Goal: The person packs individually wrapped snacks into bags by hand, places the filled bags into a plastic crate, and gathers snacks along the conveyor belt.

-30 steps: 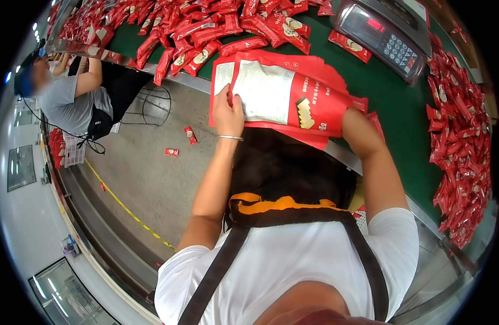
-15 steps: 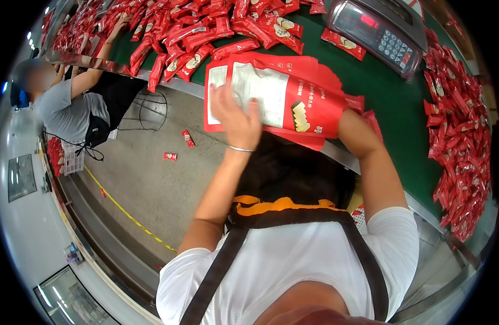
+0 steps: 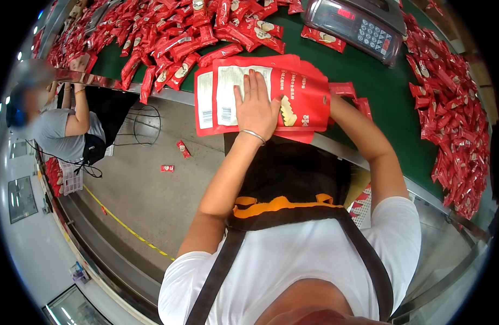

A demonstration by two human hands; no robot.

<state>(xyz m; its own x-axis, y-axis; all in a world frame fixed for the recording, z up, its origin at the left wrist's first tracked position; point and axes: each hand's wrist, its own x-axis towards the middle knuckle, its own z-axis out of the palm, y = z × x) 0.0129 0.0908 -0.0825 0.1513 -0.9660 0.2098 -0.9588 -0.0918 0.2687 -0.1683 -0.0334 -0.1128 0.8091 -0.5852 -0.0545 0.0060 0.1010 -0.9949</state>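
Note:
A stack of flat red pouches [image 3: 309, 92] with white label panels and a picture of pale wafers lies fanned at the near edge of the green work surface. My left hand [image 3: 257, 111], a bangle on its wrist, rests flat on the top pouch with its fingers stretched out over the label. From the right, my right hand [image 3: 337, 110] reaches in under the stack; its fingers are hidden by the pouches. Small red wrapped snack packets [image 3: 363, 107] lie just beyond that wrist.
Loose red packets [image 3: 168, 43] are heaped at the back left and a second pile [image 3: 452, 130] at the right. A digital scale [image 3: 358, 27] stands at the back on the green surface [image 3: 390, 103]. A co-worker [image 3: 70, 124] sits at the left. Two packets lie on the floor [image 3: 152, 189].
My left hand has moved right and come down flat onto the top pouch. The pouches shift slightly left in view. The co-worker's arm has drawn back from the packets.

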